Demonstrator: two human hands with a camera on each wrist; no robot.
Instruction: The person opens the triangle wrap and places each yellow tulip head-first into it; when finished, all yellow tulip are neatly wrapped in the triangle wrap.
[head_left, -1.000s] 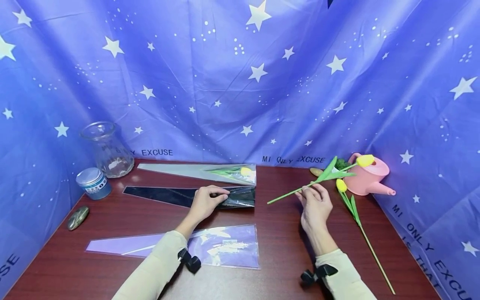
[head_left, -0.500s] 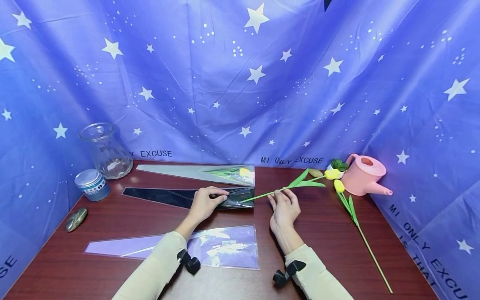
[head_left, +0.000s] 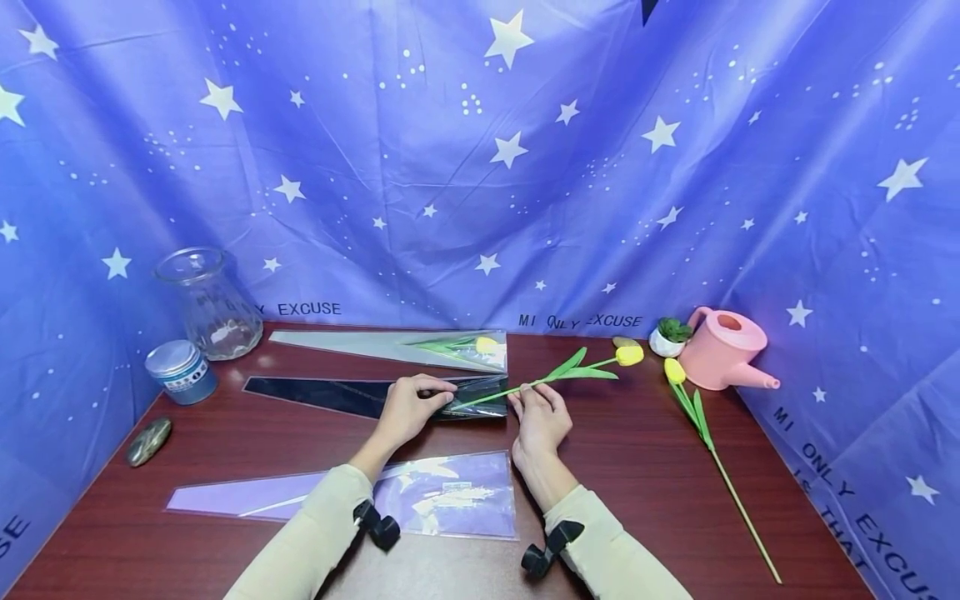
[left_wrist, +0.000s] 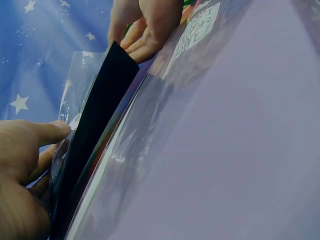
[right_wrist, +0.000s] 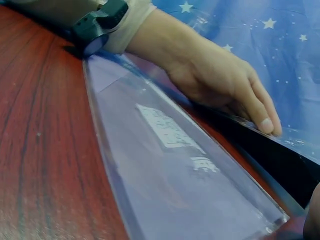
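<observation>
Left hand [right_wrist: 220, 85]: lies palm down across the upper middle, fingers stretched toward the right, fingertips [right_wrist: 265, 124] resting on the edge of the black sleeve [right_wrist: 280, 160].
Cuff [right_wrist: 131, 22]: cream, at the wrist, with a dark strap [right_wrist: 97, 27] just beside it.
Purple sleeve [right_wrist: 175, 165]: flat clear-fronted wrapper lying on the table, running from the wrist down to the lower right; a white printed label [right_wrist: 167, 127] shows on it.
Table [right_wrist: 40, 150]: reddish-brown wood grain, filling the left side.
Backdrop [right_wrist: 260, 30]: blue cloth with white stars.
Lower right corner: a dark blurred shape, too close to tell.
</observation>
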